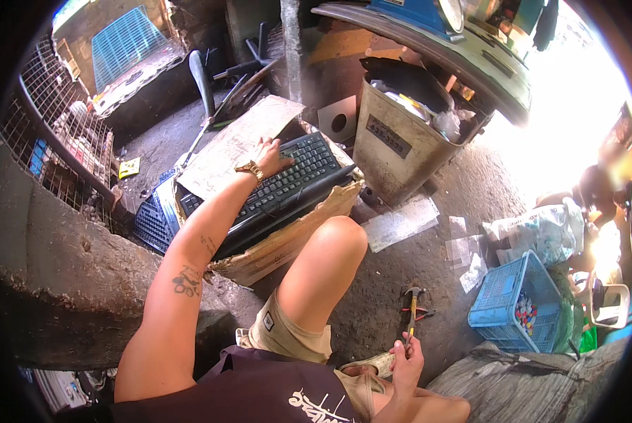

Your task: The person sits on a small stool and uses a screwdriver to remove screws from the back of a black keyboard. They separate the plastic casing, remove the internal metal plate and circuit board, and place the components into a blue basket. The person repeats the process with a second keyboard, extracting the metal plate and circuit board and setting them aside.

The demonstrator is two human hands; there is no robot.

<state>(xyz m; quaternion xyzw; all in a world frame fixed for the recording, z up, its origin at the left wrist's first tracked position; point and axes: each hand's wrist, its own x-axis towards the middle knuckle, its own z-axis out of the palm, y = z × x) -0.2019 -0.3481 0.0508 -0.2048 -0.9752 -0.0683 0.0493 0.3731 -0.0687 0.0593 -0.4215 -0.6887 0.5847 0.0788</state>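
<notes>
A black keyboard [295, 169] lies tilted across the top of an open cardboard box [288, 243], over other dark flat pieces. My left hand [267, 158], with a watch at the wrist, is closed on its far edge, the thumb over the keys and the other fingers by a raised cardboard flap [242, 137]. Low on the right, my right hand [407, 359] grips the handle end of a hammer [412, 310], whose yellow and black handle points away from me. Red-handled pliers [423, 314] show behind the hammer, near the ground.
More keyboards [154, 218] lean left of the box. Behind it stands a tall bin [393, 141] full of scrap, beneath a table with a blue scale [422, 14]. A blue crate [513, 303] with small colourful pieces sits right, near plastic bags [541, 229]. A wire cage [62, 120] stands left.
</notes>
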